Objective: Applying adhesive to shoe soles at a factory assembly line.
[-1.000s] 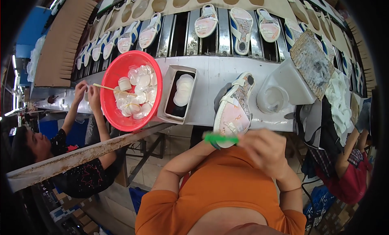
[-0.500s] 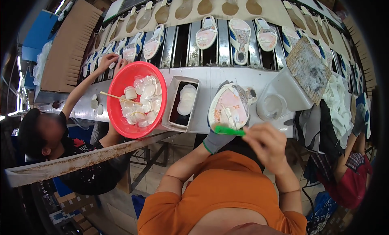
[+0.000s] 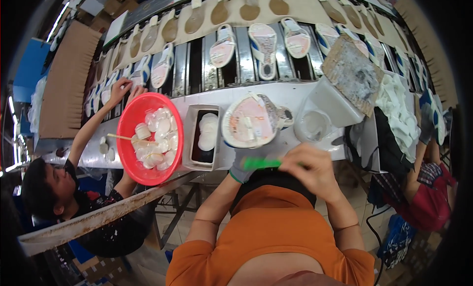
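My left hand [image 3: 241,163], in a grey glove with a green cuff, holds a sandal [image 3: 249,122] from beneath at the near edge of the work table. The sandal's pinkish underside faces up, with a white rim and a grey speckled strip toward its heel. In my bare right hand [image 3: 314,170] is a green brush [image 3: 260,163], pinched near one end. It points left and passes just in front of the sandal, over the glove; motion blurs it, so I cannot tell whether it touches.
Left of the sandal stand a red basin [image 3: 178,140] of whitish discs and a small box [image 3: 185,158] of discs. To the right are a clear cup [image 3: 315,126], a plastic tub [image 3: 340,106] and cardboard [image 3: 352,74]. Sandals [image 3: 222,45] line the rollers behind. People work at both sides.
The view has shifted, so the table things sit further left. The brush has come down from the sandal's near edge to over the glove; both hands keep their hold.
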### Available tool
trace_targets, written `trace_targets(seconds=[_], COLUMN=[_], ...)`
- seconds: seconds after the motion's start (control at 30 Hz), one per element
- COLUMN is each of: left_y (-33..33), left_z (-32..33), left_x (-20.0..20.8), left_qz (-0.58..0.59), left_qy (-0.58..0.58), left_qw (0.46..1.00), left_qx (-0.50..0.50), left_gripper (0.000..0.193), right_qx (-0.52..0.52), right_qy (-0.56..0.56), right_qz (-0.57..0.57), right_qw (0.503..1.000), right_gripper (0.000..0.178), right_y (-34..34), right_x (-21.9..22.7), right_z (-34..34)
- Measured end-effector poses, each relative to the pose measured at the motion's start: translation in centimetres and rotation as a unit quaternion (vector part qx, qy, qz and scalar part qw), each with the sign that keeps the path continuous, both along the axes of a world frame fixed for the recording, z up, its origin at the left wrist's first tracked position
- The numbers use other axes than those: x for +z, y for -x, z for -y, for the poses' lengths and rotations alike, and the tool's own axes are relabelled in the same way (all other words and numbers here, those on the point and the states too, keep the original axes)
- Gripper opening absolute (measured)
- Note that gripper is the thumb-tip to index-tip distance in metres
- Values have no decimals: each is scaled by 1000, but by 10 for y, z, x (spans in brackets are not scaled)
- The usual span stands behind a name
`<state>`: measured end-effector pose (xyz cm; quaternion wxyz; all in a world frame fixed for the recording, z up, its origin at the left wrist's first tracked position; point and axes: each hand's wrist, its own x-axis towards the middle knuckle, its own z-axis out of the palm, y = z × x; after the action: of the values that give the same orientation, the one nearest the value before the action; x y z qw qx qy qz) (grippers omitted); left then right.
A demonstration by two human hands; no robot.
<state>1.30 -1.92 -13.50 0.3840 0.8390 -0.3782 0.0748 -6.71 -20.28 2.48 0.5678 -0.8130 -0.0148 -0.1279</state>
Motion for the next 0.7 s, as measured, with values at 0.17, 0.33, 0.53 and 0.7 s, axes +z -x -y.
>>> trace_targets(seconds=[0.17,0.33,0.53,0.7], left_y=[-16,-21,-3,-5], left_z=[25,11,11,5], left_x=[23,27,24,40], left_qz=[-108,-335,-578,-599], left_qy=[240,408,507,465], left_qw=[958,845,638,650], left_qx=[111,87,46,47], left_gripper=[39,46,68,73], right_qx=[-107,-236,-206,-182], right_qy=[60,302,391,244], right_qz=[-51,-133,-183,-197], right_qw=[991,914,878,932], right_gripper=[12,12,15,12], right_y=[13,34,31,32], right_x=[-4,-35,-48,-52], right_z=[40,65,61,82])
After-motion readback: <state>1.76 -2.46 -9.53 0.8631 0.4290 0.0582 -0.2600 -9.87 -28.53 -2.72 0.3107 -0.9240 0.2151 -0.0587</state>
